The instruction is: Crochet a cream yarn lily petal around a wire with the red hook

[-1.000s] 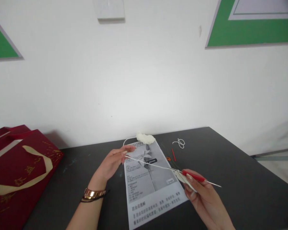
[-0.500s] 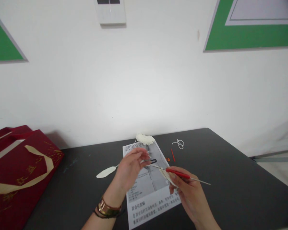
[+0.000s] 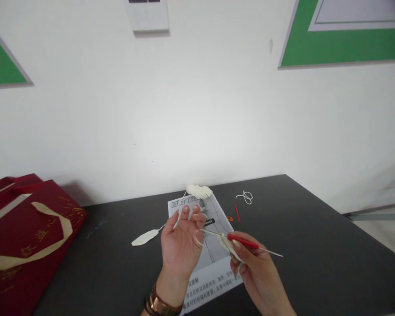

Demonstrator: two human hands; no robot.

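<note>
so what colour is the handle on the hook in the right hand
The handle is red, showing best in the head view.

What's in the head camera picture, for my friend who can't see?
The right hand holds a red-handled hook and a cream yarn piece. The left hand shows its palm above a printed sheet on a black table.

Head-worn view, forward and down

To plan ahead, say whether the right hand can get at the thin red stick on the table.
Probably not freely: the right hand holds the red-handled tool and a cream piece, though nothing covers the stick.
</note>
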